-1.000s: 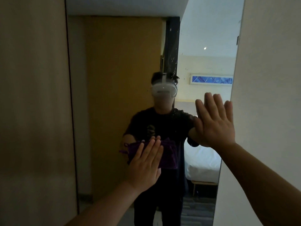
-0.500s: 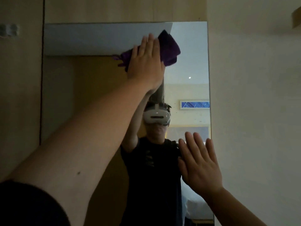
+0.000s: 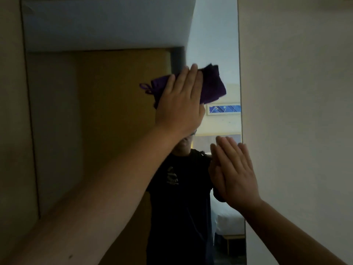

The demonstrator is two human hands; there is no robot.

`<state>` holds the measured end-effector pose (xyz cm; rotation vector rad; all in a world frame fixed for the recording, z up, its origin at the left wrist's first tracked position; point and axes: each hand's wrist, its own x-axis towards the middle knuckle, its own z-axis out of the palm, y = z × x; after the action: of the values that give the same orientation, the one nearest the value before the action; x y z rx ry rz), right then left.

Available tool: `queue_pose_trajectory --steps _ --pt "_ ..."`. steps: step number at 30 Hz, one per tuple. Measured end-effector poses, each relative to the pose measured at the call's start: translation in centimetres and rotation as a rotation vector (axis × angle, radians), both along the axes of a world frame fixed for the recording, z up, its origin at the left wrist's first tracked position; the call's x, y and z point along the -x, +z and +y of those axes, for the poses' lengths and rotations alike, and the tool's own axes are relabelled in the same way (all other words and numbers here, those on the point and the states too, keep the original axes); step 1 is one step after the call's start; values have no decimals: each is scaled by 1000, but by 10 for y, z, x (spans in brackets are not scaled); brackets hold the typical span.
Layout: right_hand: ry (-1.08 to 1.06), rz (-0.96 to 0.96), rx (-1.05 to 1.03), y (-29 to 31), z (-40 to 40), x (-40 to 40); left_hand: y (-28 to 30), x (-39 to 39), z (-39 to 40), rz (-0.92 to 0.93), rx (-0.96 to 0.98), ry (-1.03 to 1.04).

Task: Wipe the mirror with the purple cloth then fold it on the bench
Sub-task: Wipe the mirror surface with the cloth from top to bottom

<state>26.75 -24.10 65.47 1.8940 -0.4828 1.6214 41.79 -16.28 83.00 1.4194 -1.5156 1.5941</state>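
Observation:
A tall wall mirror (image 3: 107,115) fills the middle of the view. A bunched purple cloth (image 3: 212,83) lies flat against its glass at upper centre, a thin loop of fabric sticking out at its left. My left hand (image 3: 179,104) presses the cloth onto the mirror with straight fingers, covering most of it. My right hand (image 3: 233,169) rests flat with straight fingers on the glass near the mirror's right edge, lower down. The mirror reflects a person in a dark shirt behind my arms.
A plain pale wall (image 3: 296,121) borders the mirror on the right, and a wooden panel (image 3: 11,131) borders it on the left. The reflection shows a bed (image 3: 227,219), a wall picture (image 3: 223,109) and an orange door.
My left hand has slid the cloth down from the mirror's top edge and a little right. My right hand has stayed flat near the right edge. The view has tilted.

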Motion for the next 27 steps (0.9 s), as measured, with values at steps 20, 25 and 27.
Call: queue_pose_trajectory --steps 20,25,27 --pt "-405 111 -375 -53 -53 100 -170 40 -1 82 -210 -23" --pt "-396 110 -309 -54 -62 101 -28 62 -20 124 -89 23" --pt "-377 78 -278 -55 -67 101 14 69 -26 126 -56 43"
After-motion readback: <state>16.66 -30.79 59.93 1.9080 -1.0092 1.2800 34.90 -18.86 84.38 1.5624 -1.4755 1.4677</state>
